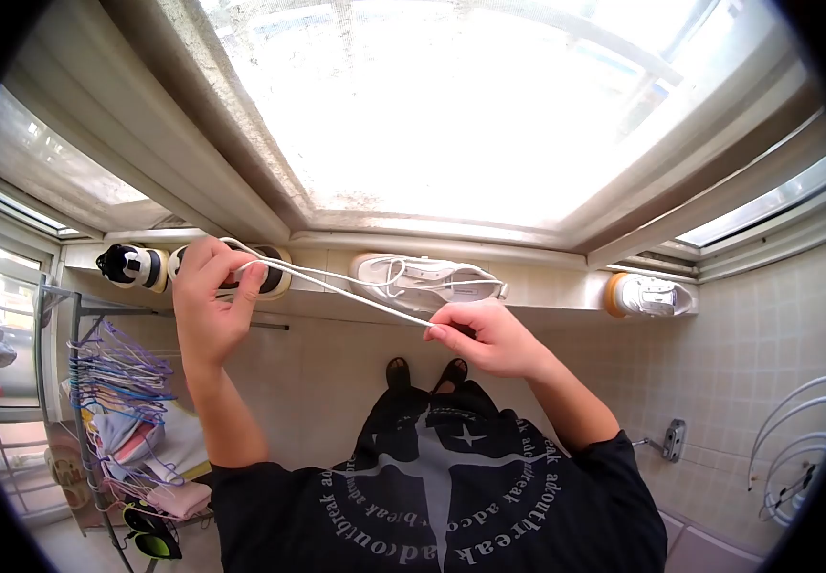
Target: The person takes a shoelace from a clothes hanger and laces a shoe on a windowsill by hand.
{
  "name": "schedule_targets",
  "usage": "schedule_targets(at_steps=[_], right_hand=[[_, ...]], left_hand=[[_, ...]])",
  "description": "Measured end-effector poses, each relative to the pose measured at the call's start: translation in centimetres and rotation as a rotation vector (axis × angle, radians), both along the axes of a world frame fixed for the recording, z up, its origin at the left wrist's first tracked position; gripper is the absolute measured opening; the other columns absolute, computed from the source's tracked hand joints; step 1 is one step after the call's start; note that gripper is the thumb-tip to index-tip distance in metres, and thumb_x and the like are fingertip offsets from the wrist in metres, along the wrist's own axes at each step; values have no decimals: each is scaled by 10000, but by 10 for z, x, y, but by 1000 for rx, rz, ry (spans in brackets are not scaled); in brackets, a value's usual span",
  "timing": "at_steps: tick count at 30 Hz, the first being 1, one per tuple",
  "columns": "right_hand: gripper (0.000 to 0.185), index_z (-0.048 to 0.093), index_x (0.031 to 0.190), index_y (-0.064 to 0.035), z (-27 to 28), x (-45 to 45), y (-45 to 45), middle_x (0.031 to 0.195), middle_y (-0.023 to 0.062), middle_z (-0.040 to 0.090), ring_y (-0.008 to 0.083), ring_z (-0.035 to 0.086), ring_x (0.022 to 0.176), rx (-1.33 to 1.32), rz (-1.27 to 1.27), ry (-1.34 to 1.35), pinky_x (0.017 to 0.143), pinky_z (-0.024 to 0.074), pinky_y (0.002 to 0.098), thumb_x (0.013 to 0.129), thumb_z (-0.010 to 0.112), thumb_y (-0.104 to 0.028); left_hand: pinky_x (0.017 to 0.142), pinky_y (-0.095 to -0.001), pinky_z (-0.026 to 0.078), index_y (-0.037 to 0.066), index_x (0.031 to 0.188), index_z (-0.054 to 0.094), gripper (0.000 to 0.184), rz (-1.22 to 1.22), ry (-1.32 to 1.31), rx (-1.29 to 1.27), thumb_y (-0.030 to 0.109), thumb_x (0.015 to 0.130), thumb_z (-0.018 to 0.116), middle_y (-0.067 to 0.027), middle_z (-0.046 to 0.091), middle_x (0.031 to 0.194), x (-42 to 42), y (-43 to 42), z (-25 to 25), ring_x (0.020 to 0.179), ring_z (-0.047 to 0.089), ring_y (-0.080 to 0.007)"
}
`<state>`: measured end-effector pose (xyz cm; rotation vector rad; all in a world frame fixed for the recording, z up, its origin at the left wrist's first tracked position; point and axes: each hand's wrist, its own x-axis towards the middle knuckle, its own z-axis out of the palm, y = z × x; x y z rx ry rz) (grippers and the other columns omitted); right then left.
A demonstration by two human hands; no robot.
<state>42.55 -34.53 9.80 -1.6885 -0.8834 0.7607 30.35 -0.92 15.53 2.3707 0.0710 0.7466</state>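
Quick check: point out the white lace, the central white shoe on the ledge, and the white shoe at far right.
White lace (375, 304): head view, middle of its stretched length.
Central white shoe (423, 274): head view, on its upper.
Far-right white shoe (650, 296): head view, on its upper.

Head-worn view, forward (and downward).

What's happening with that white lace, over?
Left hand and right hand grip white lace. Lace stretched between them. White shoe on ledge. Nothing seen blocking.
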Motion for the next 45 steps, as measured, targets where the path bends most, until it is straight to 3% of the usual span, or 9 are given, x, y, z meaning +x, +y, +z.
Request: schedule_targets(at_steps=[3, 9, 11, 13, 16, 27, 33, 37, 45], right_hand=[[190, 750, 1024, -67, -20, -9, 33, 786, 118, 724, 303, 701, 691, 10, 21, -257, 626, 528, 403, 1039, 682, -243], [162, 755, 1023, -126, -51, -23, 59, 812, 98, 751, 314, 731, 731, -122, -93, -602, 621, 553, 422, 1034, 680, -270], [135, 757, 1028, -142, -55, -24, 62, 801, 81, 754, 315, 736, 718, -134, -122, -637, 617, 560, 430, 1013, 696, -262], [118, 750, 1008, -142, -62, -27, 65, 783, 76, 750, 317, 734, 700, -113, -130, -645, 611, 561, 434, 981, 712, -251], [140, 710, 939, -135, -64, -25, 66, 761, 81, 737, 322, 731, 696, -145, -135, -632, 600, 558, 454, 941, 732, -273], [223, 665, 822, -114, -67, -13, 51, 743, 71, 702, 306, 717, 710, -128, -221, -854, 610, 557, 424, 802, 832, -260], [211, 751, 965, -124, -38, 12, 40, 838, 44, 711, 255, 720, 745, -135, -75, -437, 666, 570, 373, 857, 850, -275], [184, 778, 1020, -109, -45, 39, 41, 954, 62, 689, 253, 696, 915, -144, -188, -911, 773, 591, 391, 852, 836, -159], [94, 764, 846, -94, -78, 58, 63, 951, 69, 656, 278, 663, 973, -430, -4, -1036, 836, 586, 401, 841, 782, -186]], left_hand=[[776, -364, 526, 13, 918, 730, 72, 74, -178, 200, 53, 887, 781, -81, 592, 887, 3, 15, -11, 816, 578, -255], [667, -324, 561, 93, 1252, 775, 313, 293, 271, 84, 172, 949, 771, -95, 691, 1295, 2, -9, -56, 656, 670, -179], [654, -316, 570, 92, 1361, 736, 395, 11, 341, -171, 189, 979, 760, -116, 670, 1384, 3, -37, -58, 645, 694, -169], [658, -311, 583, 60, 1417, 695, 429, -309, 411, -589, 195, 1012, 737, -125, 724, 1297, 4, -67, -68, 679, 724, -177], [764, -346, 618, 19, 1408, 686, 469, -362, 395, -532, 259, 1011, 758, -171, 787, 1013, 14, -98, -91, 779, 771, -256], [641, -281, 594, -5, 1194, 792, 299, -391, 643, -685, 229, 1008, 776, -107, 810, 876, 30, -94, -110, 711, 763, -122], [674, -252, 582, -11, 1156, 807, 213, -371, 668, -858, 152, 1033, 745, -58, 788, 870, 38, -75, -128, 741, 737, -105], [757, -255, 585, -10, 1176, 805, 212, -399, 517, -1006, 130, 1056, 699, -71, 791, 962, 46, -67, -146, 834, 751, -112], [775, -299, 599, 18, 1210, 782, 221, -260, 282, -396, 46, 1002, 715, -113, 793, 1022, 72, -80, -154, 880, 772, -178]])
